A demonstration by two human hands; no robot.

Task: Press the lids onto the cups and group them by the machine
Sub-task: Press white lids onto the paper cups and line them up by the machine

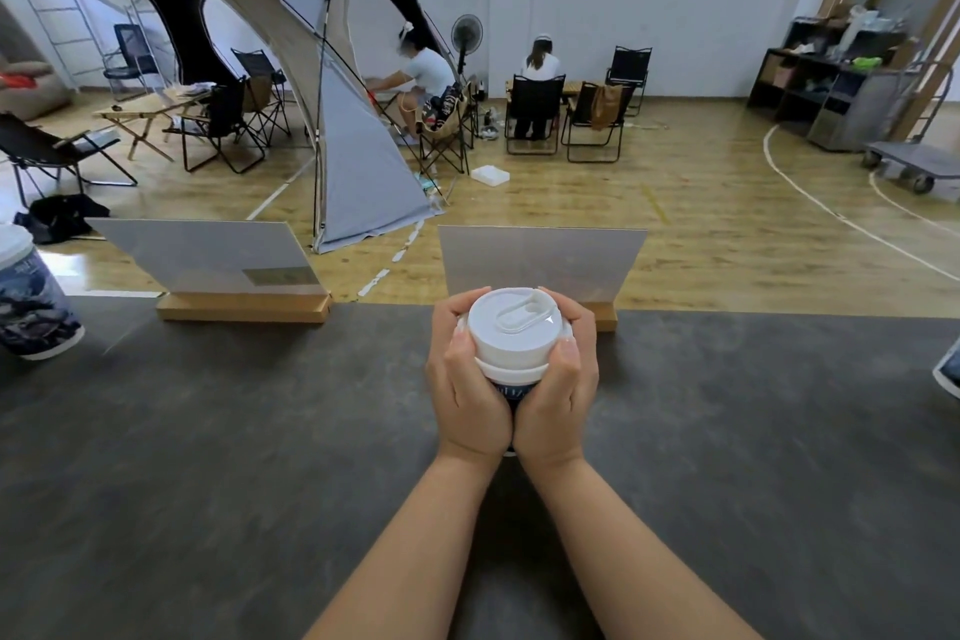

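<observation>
A paper cup with a dark blue print (511, 392) stands upright on the dark counter (208, 457), capped by a white plastic lid (511, 327) with a sip tab. My left hand (467, 379) and my right hand (561, 379) wrap around the cup from both sides, thumbs lying along the lid's rim. Most of the cup's body is hidden by my palms. A second lidded cup with the same print (34, 301) stands at the counter's far left edge. Part of another cup (948, 372) shows at the right edge. No machine is in view.
Two clear sign holders on wooden bases, one (228, 270) left of centre and the other (540, 260) right behind the held cup, line the counter's far edge. Beyond lie a wooden floor, a grey tent, folding chairs and two seated people.
</observation>
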